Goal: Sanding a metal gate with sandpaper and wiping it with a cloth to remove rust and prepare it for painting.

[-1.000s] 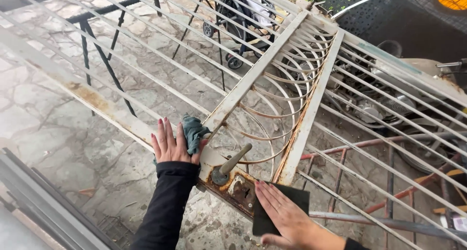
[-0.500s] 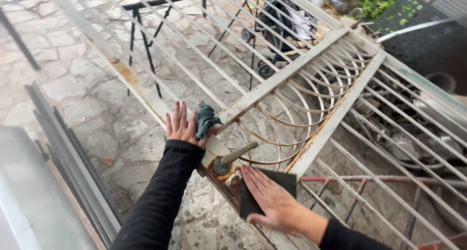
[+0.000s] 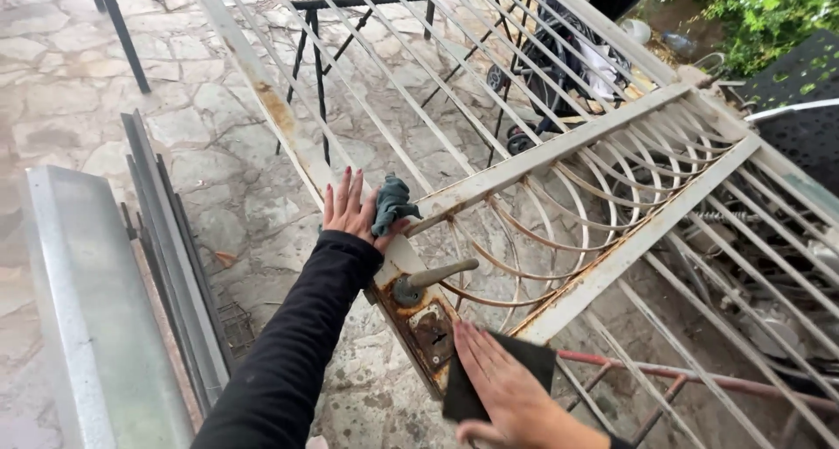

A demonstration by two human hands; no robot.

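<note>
The left hand (image 3: 351,210) stays flat, fingers spread, on the white rusted metal gate frame (image 3: 542,156), beside a crumpled teal rag (image 3: 391,206). At five o'clock, the right hand (image 3: 505,388) still presses, open-palmed, a dark square sanding sheet (image 3: 516,370), now nearer the rusty lock plate (image 3: 428,331).

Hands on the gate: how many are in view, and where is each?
2. The left hand lies flat on the white gate frame beside a crumpled grey-green rag. The right hand presses a dark sanding sheet by the rusty lock plate.
</note>
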